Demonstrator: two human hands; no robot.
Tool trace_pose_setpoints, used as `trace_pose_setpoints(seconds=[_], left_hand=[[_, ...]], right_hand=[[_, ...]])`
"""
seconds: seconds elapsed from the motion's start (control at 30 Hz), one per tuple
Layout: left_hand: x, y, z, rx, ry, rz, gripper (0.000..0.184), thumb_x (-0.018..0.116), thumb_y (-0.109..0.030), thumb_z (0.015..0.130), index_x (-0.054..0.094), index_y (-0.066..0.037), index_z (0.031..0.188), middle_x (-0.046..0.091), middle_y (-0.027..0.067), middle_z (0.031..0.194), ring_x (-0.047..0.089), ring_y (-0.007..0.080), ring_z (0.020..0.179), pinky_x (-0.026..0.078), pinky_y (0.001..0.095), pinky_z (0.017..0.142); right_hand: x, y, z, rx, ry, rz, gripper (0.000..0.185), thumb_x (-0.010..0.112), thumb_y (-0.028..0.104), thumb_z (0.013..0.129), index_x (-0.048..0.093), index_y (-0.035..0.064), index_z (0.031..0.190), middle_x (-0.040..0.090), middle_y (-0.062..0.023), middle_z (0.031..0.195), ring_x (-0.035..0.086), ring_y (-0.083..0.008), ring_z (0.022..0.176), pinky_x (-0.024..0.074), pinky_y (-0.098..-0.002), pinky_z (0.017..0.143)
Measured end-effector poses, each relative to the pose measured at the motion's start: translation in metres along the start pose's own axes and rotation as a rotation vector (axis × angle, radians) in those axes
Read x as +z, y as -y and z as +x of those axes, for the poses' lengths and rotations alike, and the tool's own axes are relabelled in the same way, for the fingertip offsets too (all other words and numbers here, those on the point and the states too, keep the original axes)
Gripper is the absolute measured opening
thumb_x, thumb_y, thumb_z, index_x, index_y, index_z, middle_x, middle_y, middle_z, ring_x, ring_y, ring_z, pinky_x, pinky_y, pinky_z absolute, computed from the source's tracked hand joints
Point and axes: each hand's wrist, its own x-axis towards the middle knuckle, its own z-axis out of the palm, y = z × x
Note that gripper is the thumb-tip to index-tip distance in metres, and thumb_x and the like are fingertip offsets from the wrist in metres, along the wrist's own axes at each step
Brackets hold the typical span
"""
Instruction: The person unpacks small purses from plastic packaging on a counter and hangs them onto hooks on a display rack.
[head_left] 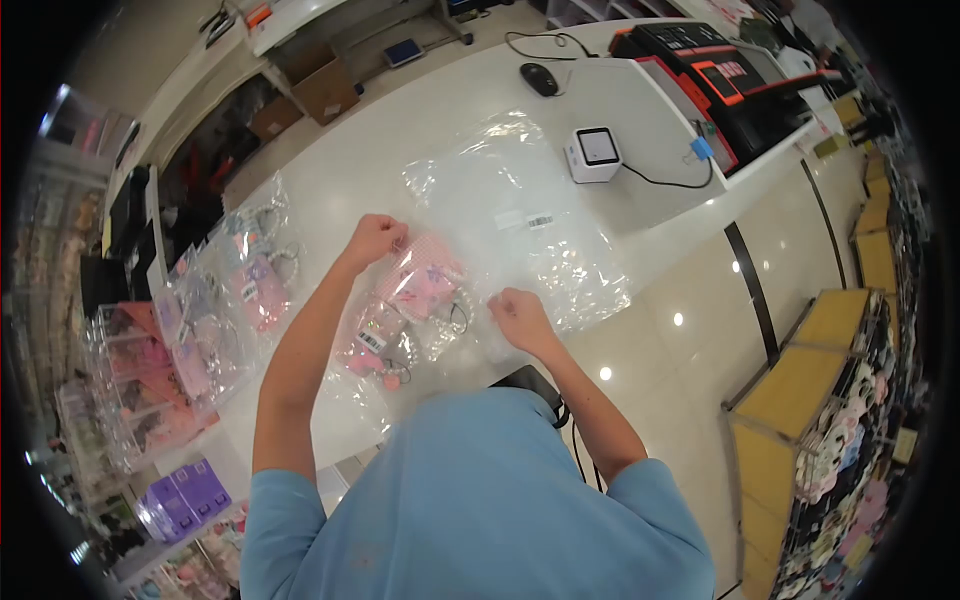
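Observation:
My left hand (377, 241) is closed at the top left corner of a clear bag with pink checked items (425, 275); its fingers pinch the plastic there. My right hand (517, 317) is closed just right of that bag, over the lower edge of a large clear plastic bag (530, 220) with a barcode label; what its fingers hold is too small to make out. Below the pink checked items lies a barcode tag (371, 340), with pink trinkets and dark cords beside it.
More bagged pink items (262, 290) lie on the white table at left, near a purple box (185, 500). Farther off are a white cube device (593, 155) with a cable, a black mouse (538, 79) and a black-and-orange machine (730, 85). Yellow shelving (800, 390) stands at right.

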Motion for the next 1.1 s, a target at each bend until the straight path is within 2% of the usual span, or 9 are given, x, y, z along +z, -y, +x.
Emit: trace_pose_setpoints(seconds=[0.13, 0.2, 0.3, 0.4, 0.63, 0.7, 0.83, 1.0, 1.1], left_hand=[[-0.031, -0.007, -0.037, 0.055, -0.08, -0.122, 0.021, 0.065, -0.016, 0.092, 0.07, 0.004, 0.088, 0.071, 0.0084, 0.08, 0.066, 0.0142, 0.07, 0.053, 0.0284, 0.067], [-0.048, -0.018, -0.056, 0.101, -0.127, -0.203, 0.02, 0.063, -0.016, 0.094, 0.07, 0.003, 0.092, 0.073, 0.0092, 0.086, 0.069, 0.0154, 0.079, 0.055, 0.0289, 0.073], [-0.076, -0.03, -0.076, 0.207, -0.21, -0.249, 0.021, 0.063, -0.016, 0.095, 0.071, 0.003, 0.094, 0.073, 0.0095, 0.087, 0.07, 0.0162, 0.082, 0.055, 0.0295, 0.075], [-0.098, -0.047, -0.096, 0.227, -0.245, -0.201, 0.023, 0.061, -0.017, 0.097, 0.07, 0.003, 0.096, 0.073, 0.0095, 0.088, 0.07, 0.0162, 0.084, 0.054, 0.0302, 0.08], [-0.124, -0.066, -0.122, 0.312, -0.322, -0.187, 0.025, 0.061, -0.02, 0.097, 0.07, 0.003, 0.101, 0.073, 0.0095, 0.092, 0.07, 0.0164, 0.086, 0.054, 0.0293, 0.08], [-0.128, -0.069, -0.129, 0.325, -0.332, -0.219, 0.025, 0.061, -0.02, 0.097, 0.07, 0.003, 0.102, 0.073, 0.0096, 0.093, 0.07, 0.0165, 0.086, 0.054, 0.0293, 0.08], [-0.139, -0.076, -0.136, 0.38, -0.35, -0.263, 0.025, 0.061, -0.02, 0.097, 0.07, 0.003, 0.103, 0.073, 0.01, 0.095, 0.071, 0.0171, 0.088, 0.054, 0.0295, 0.081], [-0.145, -0.079, -0.137, 0.416, -0.371, -0.305, 0.024, 0.062, -0.02, 0.096, 0.07, 0.002, 0.102, 0.073, 0.0094, 0.093, 0.07, 0.0165, 0.087, 0.054, 0.0294, 0.08], [-0.148, -0.085, -0.14, 0.434, -0.39, -0.337, 0.024, 0.063, -0.022, 0.096, 0.071, 0.001, 0.099, 0.074, 0.0083, 0.09, 0.07, 0.0158, 0.085, 0.054, 0.029, 0.079]], right_hand=[[-0.004, 0.043, 0.006, -0.098, 0.059, 0.119, 0.023, 0.061, 0.014, 0.091, 0.062, -0.0035, 0.078, 0.064, -0.0173, 0.067, 0.068, -0.0267, 0.065, 0.0506, -0.0347, 0.059], [-0.012, 0.066, 0.01, -0.066, 0.174, 0.12, 0.022, 0.055, 0.014, 0.097, 0.067, -0.0047, 0.1, 0.071, -0.0126, 0.091, 0.07, -0.0189, 0.08, 0.053, -0.0306, 0.067], [-0.018, 0.089, 0.02, -0.122, 0.153, 0.216, 0.02, 0.055, 0.013, 0.097, 0.066, -0.0028, 0.103, 0.071, -0.0099, 0.097, 0.07, -0.0169, 0.084, 0.0525, -0.0287, 0.067], [-0.022, 0.115, 0.03, -0.16, 0.197, 0.156, 0.02, 0.054, 0.012, 0.098, 0.066, -0.0029, 0.104, 0.071, -0.0079, 0.097, 0.07, -0.0156, 0.085, 0.0512, -0.0277, 0.067], [-0.024, 0.163, 0.046, -0.272, 0.183, 0.058, 0.018, 0.055, 0.011, 0.097, 0.068, -0.0026, 0.098, 0.071, -0.0084, 0.091, 0.07, -0.0148, 0.084, 0.0505, -0.0261, 0.065], [-0.024, 0.177, 0.043, -0.355, 0.171, 0.035, 0.018, 0.055, 0.007, 0.096, 0.065, -0.0072, 0.093, 0.068, -0.0115, 0.08, 0.07, -0.0161, 0.079, 0.0472, -0.0234, 0.06], [-0.024, 0.181, 0.056, -0.421, 0.098, 0.038, 0.016, 0.056, 0.006, 0.095, 0.066, -0.0061, 0.092, 0.068, -0.0112, 0.08, 0.07, -0.0175, 0.079, 0.0486, -0.0236, 0.062], [-0.026, 0.192, 0.064, -0.376, 0.057, 0.011, 0.016, 0.056, 0.007, 0.095, 0.066, -0.0043, 0.09, 0.071, -0.01, 0.082, 0.069, -0.0143, 0.075, 0.0474, -0.0226, 0.061], [-0.026, 0.198, 0.064, -0.443, 0.083, -0.066, 0.018, 0.056, 0.012, 0.096, 0.067, -0.0021, 0.091, 0.073, -0.008, 0.089, 0.07, -0.0136, 0.081, 0.0507, -0.0255, 0.066]])
